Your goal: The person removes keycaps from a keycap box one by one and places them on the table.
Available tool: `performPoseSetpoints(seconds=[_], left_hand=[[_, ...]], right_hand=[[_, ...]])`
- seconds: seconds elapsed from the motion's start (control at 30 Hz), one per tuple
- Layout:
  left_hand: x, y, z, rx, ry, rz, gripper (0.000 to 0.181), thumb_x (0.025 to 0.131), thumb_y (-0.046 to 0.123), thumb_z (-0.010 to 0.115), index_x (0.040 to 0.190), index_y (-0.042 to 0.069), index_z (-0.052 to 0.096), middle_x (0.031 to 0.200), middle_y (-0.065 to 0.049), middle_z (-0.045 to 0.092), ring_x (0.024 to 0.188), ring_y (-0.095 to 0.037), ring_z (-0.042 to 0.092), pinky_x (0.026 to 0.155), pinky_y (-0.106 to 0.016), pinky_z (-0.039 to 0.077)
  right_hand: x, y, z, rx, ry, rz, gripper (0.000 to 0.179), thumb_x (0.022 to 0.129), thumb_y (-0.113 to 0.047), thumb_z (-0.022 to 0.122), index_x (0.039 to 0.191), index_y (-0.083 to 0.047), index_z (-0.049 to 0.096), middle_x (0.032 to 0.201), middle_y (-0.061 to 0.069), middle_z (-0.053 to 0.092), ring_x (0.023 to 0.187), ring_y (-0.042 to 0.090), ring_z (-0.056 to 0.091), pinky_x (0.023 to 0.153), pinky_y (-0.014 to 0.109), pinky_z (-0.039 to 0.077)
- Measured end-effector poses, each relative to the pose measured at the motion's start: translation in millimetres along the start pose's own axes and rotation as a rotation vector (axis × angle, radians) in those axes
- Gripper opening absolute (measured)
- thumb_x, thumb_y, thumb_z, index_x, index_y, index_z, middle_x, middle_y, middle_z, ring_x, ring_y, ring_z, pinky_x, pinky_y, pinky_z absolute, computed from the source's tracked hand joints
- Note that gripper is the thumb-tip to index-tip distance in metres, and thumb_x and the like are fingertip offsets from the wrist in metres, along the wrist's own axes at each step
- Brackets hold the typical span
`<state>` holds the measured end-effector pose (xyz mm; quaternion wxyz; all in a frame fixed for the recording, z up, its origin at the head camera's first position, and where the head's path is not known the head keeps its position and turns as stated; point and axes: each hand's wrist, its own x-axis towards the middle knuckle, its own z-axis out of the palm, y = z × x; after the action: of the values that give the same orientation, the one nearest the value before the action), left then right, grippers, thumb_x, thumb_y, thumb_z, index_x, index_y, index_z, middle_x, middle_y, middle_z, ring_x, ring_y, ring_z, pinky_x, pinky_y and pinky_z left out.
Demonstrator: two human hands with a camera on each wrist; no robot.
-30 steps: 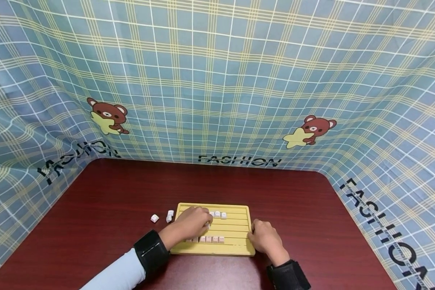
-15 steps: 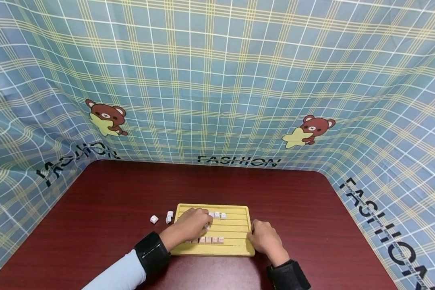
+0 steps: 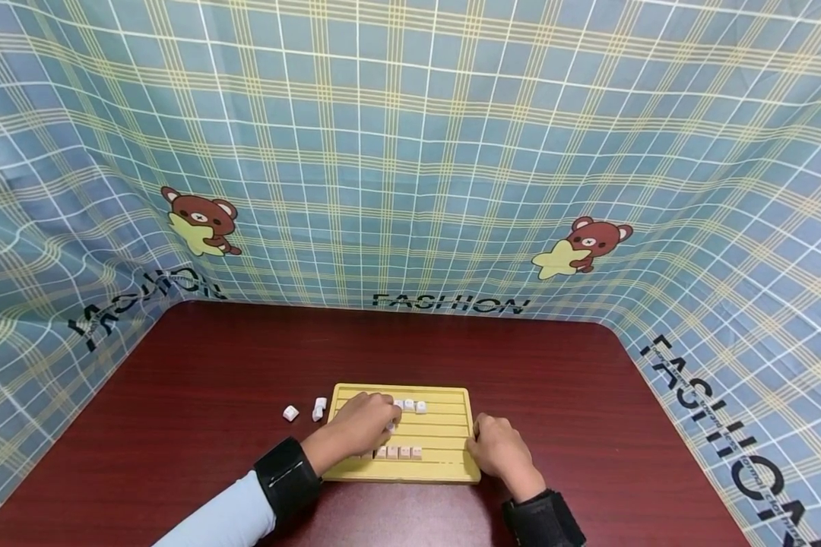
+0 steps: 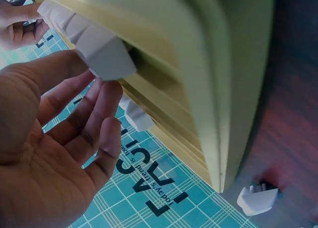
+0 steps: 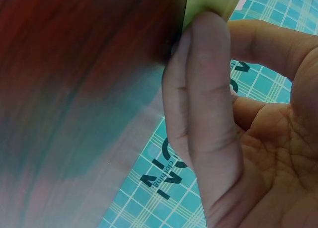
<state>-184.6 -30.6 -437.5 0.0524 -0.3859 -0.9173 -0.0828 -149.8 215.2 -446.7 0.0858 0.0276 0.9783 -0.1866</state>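
Note:
A yellow ridged tray (image 3: 445, 433) lies on the table with white keycaps standing in its rows. My left hand (image 3: 364, 422) is over the tray's left half, fingers bent, pinching a white keycap (image 3: 391, 428) at the fingertips. In the left wrist view the thumb reaches behind a row of keycaps (image 4: 107, 56), which hides the fingertips' hold. To the right of that hand, white keycaps (image 3: 409, 405) stand in the back row. A front row of pinkish keycaps (image 3: 393, 453) is partly covered by the left wrist. My right hand (image 3: 502, 448) grips the tray's right edge between thumb and fingers.
Left of the tray, a loose keycap (image 3: 290, 413) lies on the dark red table (image 3: 198, 425), with a pair of keycaps (image 3: 318, 409) closer to the tray's edge. A blue plaid cloth (image 3: 410, 190) hangs behind and along both sides of the table.
The head view has shifted very slightly. Both hands stay in nearly the same place, the left at the keycaps and the right at the tray's edge.

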Motion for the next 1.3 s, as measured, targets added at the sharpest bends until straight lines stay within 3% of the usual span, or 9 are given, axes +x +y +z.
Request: performPoseSetpoints(seconds=[0.5, 0.73, 1.03, 1.3], left_hand=[[-2.5, -1.2, 3.4, 0.015, 0.012, 0.01, 0.007, 0.081, 0.009, 0.075, 0.086, 0.014, 0.072, 0.082, 0.002, 0.068, 0.071, -0.009, 0.063, 0.064, -0.024, 0.049], [-4.3, -6.3, -1.4, 0.025, 0.055, 0.022, 0.008, 0.079, 0.009, 0.075, 0.085, 0.014, 0.072, 0.085, 0.001, 0.07, 0.075, -0.012, 0.066, 0.068, -0.028, 0.053], [-13.6, -17.2, -8.9, 0.042, 0.054, -0.031, 0.009, 0.079, 0.011, 0.076, 0.087, 0.013, 0.073, 0.087, 0.0, 0.07, 0.077, -0.013, 0.067, 0.071, -0.032, 0.054], [-22.9, -25.2, -13.9, 0.051, 0.045, -0.078, 0.006, 0.079, 0.008, 0.073, 0.082, 0.013, 0.07, 0.079, 0.001, 0.065, 0.068, -0.01, 0.06, 0.069, -0.034, 0.052]], right_hand=[[-0.2, -0.9, 2.1, 0.003, 0.005, -0.007, 0.014, 0.088, -0.015, 0.067, 0.08, -0.01, 0.057, 0.074, 0.004, 0.054, 0.061, 0.018, 0.051, 0.055, 0.032, 0.04], [-0.5, -0.8, 0.0, 0.003, -0.011, -0.004, 0.014, 0.089, -0.016, 0.066, 0.081, -0.01, 0.056, 0.073, 0.004, 0.052, 0.061, 0.019, 0.051, 0.054, 0.032, 0.039], [-0.6, -2.7, -0.8, 0.003, -0.015, -0.003, 0.014, 0.089, -0.016, 0.066, 0.08, -0.01, 0.055, 0.074, 0.004, 0.052, 0.062, 0.018, 0.05, 0.054, 0.031, 0.039], [-1.4, -2.6, -1.2, 0.001, -0.022, -0.002, 0.014, 0.089, -0.016, 0.066, 0.082, -0.01, 0.056, 0.075, 0.004, 0.053, 0.063, 0.019, 0.05, 0.055, 0.032, 0.039]])
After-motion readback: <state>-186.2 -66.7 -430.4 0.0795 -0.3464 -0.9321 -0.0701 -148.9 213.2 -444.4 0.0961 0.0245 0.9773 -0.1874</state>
